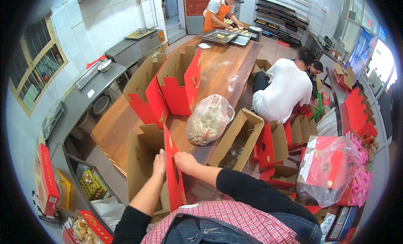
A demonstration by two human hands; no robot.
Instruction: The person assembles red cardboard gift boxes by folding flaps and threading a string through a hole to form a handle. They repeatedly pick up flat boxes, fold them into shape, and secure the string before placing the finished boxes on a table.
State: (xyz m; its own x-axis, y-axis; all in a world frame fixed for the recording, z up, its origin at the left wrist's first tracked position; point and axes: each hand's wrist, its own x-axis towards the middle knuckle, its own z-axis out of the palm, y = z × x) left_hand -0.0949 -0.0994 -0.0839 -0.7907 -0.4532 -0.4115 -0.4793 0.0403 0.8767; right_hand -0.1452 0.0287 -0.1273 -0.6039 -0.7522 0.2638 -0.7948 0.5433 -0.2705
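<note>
An open-topped red cardboard box (175,187) with a brown inside stands right in front of me at the table's near end. My left hand (159,163) is closed at the upper edge of its red side panel, on the inner side. On the outer face of that same panel, my right hand (185,162) is closed with its fingers bent against the edge. Just beyond, two more open red boxes (178,82) stand side by side on the wooden table (222,72). To their right lies a knotted clear plastic bag (210,120) of pale strips or pieces.
An open brown carton (239,139) stands right of the bag. Several red boxes (270,145) crowd the floor at right, near a seated person in white (277,91). At the far end, a person in an orange apron (216,19) handles dough pieces on trays (218,36). A counter (79,101) runs along the left.
</note>
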